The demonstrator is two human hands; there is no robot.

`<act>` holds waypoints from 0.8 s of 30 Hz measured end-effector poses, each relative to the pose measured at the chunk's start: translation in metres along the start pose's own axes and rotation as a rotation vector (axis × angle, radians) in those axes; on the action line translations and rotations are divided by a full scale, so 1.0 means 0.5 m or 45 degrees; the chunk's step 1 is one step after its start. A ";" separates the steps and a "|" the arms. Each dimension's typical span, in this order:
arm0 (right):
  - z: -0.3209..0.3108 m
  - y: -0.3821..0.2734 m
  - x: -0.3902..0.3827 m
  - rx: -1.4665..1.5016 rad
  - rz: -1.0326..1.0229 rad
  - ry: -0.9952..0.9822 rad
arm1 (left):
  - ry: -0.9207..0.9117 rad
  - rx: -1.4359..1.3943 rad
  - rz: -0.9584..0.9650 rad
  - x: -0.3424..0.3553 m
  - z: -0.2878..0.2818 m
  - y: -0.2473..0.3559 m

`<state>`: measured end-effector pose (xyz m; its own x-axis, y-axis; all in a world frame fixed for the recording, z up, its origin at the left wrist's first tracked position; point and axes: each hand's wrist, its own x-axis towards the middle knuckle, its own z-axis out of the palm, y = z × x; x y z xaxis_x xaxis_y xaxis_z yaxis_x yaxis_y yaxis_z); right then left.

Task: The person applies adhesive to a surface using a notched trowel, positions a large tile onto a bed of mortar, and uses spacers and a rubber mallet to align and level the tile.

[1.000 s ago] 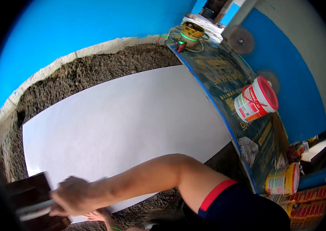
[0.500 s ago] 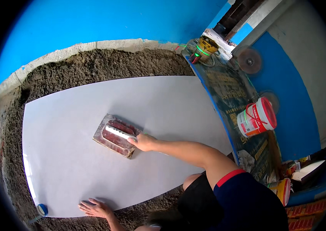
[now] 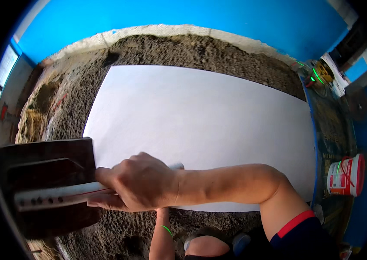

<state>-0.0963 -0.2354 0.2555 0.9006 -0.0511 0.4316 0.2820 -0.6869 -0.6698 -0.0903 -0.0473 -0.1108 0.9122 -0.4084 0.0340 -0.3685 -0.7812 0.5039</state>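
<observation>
A large white tile [image 3: 205, 121] lies on a bed of rough grey mortar [image 3: 77, 95]. Stretched across the front of the view, my right hand [image 3: 140, 184] is wrapped round the pale handle of a rectangular float [image 3: 49, 149]. The float's dark reddish head is raised close to the camera, beyond the tile's left edge. Behind the right wrist, my left forearm [image 3: 162, 238] comes up from the lower edge with a green line of light on it. The left hand itself is hidden behind the right hand, near the tile's front edge.
A blue wall [image 3: 170, 17] rises behind the mortar, above a pale unpainted strip. To the right, a dark covered surface [image 3: 331, 134] runs along the tile's side, with a white and red bucket [image 3: 346, 175] on it. A stained yellow bucket [image 3: 322, 73] stands farther back.
The float has been lifted off the tile and carried left, close to the camera, in my right hand. The view has turned, and my left hand, earlier spread on the tile's front edge, is now hidden.
</observation>
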 end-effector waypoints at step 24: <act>0.061 0.337 -0.467 0.299 1.714 -0.124 | 0.160 0.057 -0.165 0.009 -0.041 0.081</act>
<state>-0.2488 -0.3172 0.0234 0.5375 -0.5176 -0.6658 -0.7815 -0.0089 -0.6239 -0.0975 -0.0713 -0.0725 0.9667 -0.2430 0.0806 -0.2518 -0.8449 0.4720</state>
